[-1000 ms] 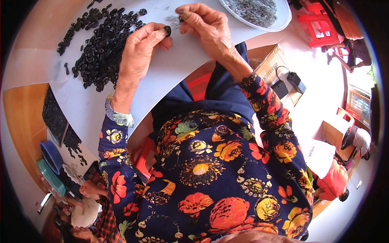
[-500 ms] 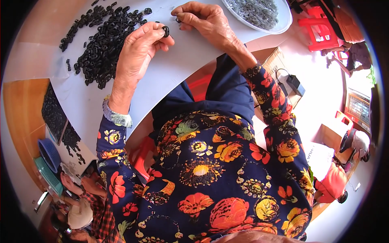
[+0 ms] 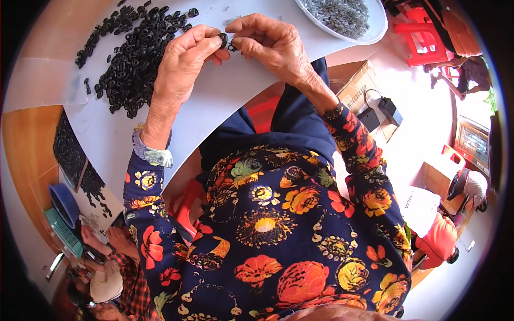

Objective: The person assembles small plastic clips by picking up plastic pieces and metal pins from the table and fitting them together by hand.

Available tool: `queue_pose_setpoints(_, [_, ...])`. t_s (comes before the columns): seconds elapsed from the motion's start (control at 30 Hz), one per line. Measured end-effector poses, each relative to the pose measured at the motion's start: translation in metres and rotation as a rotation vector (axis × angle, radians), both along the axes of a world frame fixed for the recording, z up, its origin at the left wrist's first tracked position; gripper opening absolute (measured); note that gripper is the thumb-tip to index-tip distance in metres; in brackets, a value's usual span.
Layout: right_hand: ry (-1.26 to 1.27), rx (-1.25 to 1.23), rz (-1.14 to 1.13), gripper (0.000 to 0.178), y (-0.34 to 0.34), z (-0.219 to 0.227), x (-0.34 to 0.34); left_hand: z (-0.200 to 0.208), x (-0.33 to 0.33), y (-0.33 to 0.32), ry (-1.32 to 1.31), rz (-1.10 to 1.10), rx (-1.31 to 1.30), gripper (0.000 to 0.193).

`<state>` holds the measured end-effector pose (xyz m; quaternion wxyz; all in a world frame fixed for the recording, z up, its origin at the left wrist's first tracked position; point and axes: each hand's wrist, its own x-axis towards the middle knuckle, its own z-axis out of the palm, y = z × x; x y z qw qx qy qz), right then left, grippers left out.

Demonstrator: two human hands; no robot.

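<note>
Over the white table (image 3: 209, 115), my left hand (image 3: 179, 67) pinches a small black oval ring-like part (image 3: 223, 39) between thumb and fingertips. Close beside it, my right hand (image 3: 278, 51) has its thumb and forefinger closed on a tiny dark piece (image 3: 232, 47), too small to name. The two pieces are nearly touching or just touching; I cannot tell which. Left of my left hand spreads a heap of similar black plastic parts (image 3: 131, 72). Beyond my right hand, a white bowl (image 3: 382, 31) holds many small clear-grey pieces (image 3: 342, 17).
A cardboard box (image 3: 350, 88) with a black adapter (image 3: 390, 111) stands right of my legs. Red stools (image 3: 423, 45) are at the far right. At lower left are blue (image 3: 64, 203) and green baskets (image 3: 63, 231), more black parts (image 3: 69, 142) and a person in checked sleeves (image 3: 136, 286).
My right hand has moved slightly down and inward, bringing its tiny piece up against or very near the black part in my left hand. My left hand has shifted slightly toward it.
</note>
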<state>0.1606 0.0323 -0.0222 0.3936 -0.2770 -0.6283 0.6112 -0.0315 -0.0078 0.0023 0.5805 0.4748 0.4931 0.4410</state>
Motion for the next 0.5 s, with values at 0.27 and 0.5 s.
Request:
queue_pose_setpoints(0.27, [0.107,-0.027,-0.119,0.019,-0.010,-0.005,-0.009,0.024,0.010,0.001,0.431,-0.080,0.158,0.028])
queue_pose_setpoints(0.5, [0.185,-0.068,-0.196,0.021,-0.014,-0.005,-0.012,0.013,0.017,-0.005,0.302,0.034,0.137,0.034])
